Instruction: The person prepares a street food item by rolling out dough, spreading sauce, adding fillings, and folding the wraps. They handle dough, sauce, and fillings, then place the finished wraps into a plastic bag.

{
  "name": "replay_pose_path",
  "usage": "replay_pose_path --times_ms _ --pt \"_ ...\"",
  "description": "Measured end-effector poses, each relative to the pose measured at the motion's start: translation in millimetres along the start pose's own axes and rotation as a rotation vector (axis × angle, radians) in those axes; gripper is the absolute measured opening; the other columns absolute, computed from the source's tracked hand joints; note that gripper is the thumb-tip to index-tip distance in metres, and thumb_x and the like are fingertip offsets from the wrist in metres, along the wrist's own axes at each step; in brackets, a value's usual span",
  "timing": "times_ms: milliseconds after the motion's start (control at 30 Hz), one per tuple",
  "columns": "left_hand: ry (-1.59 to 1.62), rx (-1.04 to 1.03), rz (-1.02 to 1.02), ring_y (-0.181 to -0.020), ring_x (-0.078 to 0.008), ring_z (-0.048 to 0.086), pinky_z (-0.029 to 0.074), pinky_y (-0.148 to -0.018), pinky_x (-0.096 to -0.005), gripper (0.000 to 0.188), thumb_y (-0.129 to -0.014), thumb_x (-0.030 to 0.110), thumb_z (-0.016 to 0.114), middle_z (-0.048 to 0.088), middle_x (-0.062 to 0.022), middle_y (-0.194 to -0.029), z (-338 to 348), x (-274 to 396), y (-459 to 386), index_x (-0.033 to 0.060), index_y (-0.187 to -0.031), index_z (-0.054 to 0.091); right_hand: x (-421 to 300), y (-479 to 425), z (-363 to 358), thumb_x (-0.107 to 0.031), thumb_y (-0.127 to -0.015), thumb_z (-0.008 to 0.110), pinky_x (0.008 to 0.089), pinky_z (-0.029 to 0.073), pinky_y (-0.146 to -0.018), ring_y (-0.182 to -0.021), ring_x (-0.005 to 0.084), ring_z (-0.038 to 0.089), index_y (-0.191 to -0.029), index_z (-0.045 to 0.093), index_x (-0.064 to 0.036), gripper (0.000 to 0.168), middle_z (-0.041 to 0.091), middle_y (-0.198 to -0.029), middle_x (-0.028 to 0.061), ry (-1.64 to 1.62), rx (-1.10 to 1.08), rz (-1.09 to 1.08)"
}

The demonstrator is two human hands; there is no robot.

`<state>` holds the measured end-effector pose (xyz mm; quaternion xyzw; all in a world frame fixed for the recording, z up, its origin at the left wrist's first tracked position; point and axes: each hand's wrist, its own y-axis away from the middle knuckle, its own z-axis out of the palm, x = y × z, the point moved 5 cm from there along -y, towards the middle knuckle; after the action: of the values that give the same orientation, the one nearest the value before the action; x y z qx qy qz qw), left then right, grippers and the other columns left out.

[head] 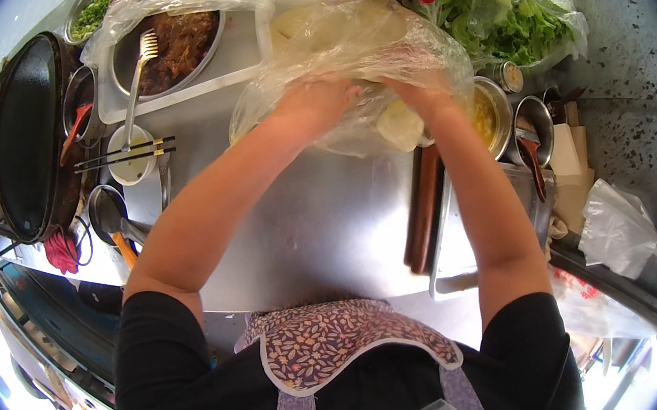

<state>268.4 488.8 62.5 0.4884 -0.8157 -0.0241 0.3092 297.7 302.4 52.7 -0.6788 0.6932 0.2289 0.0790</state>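
Both my hands reach forward to a large clear plastic bag (345,47) at the back of a steel counter (306,226). My left hand (315,104) is at the bag's near side, its fingers bent and partly behind the film. My right hand (422,87) is largely covered by the plastic, so its fingertips are hidden. Pale, rounded pieces that look like dough (402,124) show through the bag, one of them between my wrists. Whether either hand grips the film or a piece cannot be told.
At left stand a round black griddle (27,139), a white cup (131,156) under chopsticks (126,155), and a bowl of brown filling (177,50) with tongs (135,87). Bagged lettuce (503,20), a bowl of yellow liquid (486,116), a brush (529,147) and wooden rods (426,211) are at right.
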Motion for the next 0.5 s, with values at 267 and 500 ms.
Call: replay_pose_path --times_ms 267,500 --pt "0.077 0.758 0.067 -0.111 -0.0356 0.068 0.052 -0.096 -0.0449 0.041 -0.106 0.038 0.05 0.072 -0.0194 -0.115 2.3 -7.7 -61.3 0.0105 -0.131 0.067 4.9 9.3 49.2 -0.024 -0.077 0.077 0.048 0.044 -0.107 -0.126 0.0383 0.056 -0.133 0.062 -0.013 0.059 0.064 -0.133 0.0167 0.242 0.18 -0.223" --pt "0.072 0.62 0.051 -0.108 -0.0347 0.069 0.054 -0.093 -0.0442 0.033 -0.103 0.028 0.056 0.073 -0.0173 -0.113 -12.8 -15.1 -61.0 0.0104 -0.128 0.068 -63.6 140.4 -29.2 -0.007 -0.066 0.079 0.044 0.052 -0.089 -0.103 0.0373 0.061 -0.115 0.064 -0.011 0.051 0.063 -0.119 0.0141 -0.211 0.505 -0.399"
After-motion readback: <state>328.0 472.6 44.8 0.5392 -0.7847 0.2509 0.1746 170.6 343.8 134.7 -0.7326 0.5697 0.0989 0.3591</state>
